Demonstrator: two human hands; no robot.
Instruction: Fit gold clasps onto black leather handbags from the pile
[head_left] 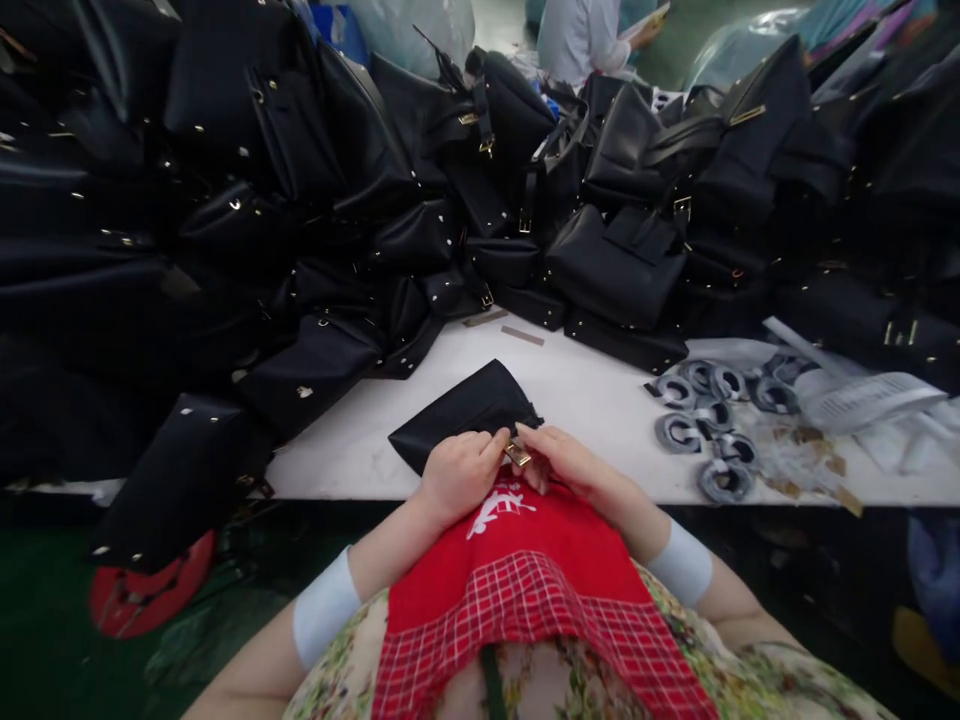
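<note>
Gold buckle [517, 454], one, pinched by left hand [463, 468] and, apparently, right hand [564, 458] (fingertips partly hidden), black bag [457, 412] just beyond; step, buckle handling; next move needs steady grip.

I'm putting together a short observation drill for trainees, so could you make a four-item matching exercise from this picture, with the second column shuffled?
Things
1. Small pouch
2. Metal fitting
3. Rolled coils
4. Apron

Descriptions
A. Red, with a checked lower part
B. Grouped toward the right of the white table
C. Black, just beyond the two hands
D. Gold-coloured, at the fingertips of the left hand and the right hand

Pairs: 1-C, 2-D, 3-B, 4-A
</note>
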